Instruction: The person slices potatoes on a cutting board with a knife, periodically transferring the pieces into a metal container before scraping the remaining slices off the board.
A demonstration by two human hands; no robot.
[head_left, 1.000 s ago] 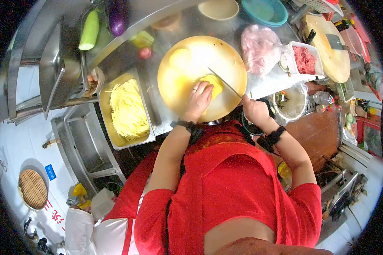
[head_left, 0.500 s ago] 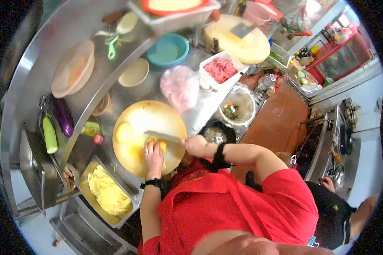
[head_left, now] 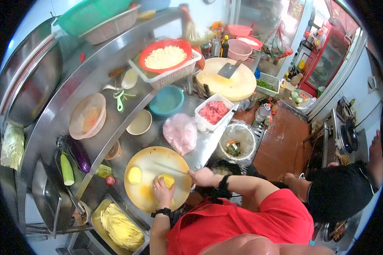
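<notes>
On the round cutting board [head_left: 147, 155], my left hand [head_left: 163, 193] grips a peeled yellow potato piece [head_left: 167, 180], fingers curled over its near side. My right hand [head_left: 202, 177] is closed on the handle of a knife [head_left: 174, 169]. Its blade looks thin and slightly blurred, just beyond the potato piece. A second yellow potato piece [head_left: 135, 175] lies at the board's left. Wet yellow residue marks the board near my left hand.
A metal tray [head_left: 98, 212] of yellow shreds stands at the near left. Beyond the board are a plastic bag [head_left: 180, 134], a white tub of minced meat [head_left: 215, 112] and a teal bowl [head_left: 167, 102]. A lined bin [head_left: 247, 155] and another person [head_left: 338, 193] are to the right.
The view has tilted up, so the board appears lower. The knife blade has turned more edge-on and now shows beyond the potato piece. The other person has come further into view.
</notes>
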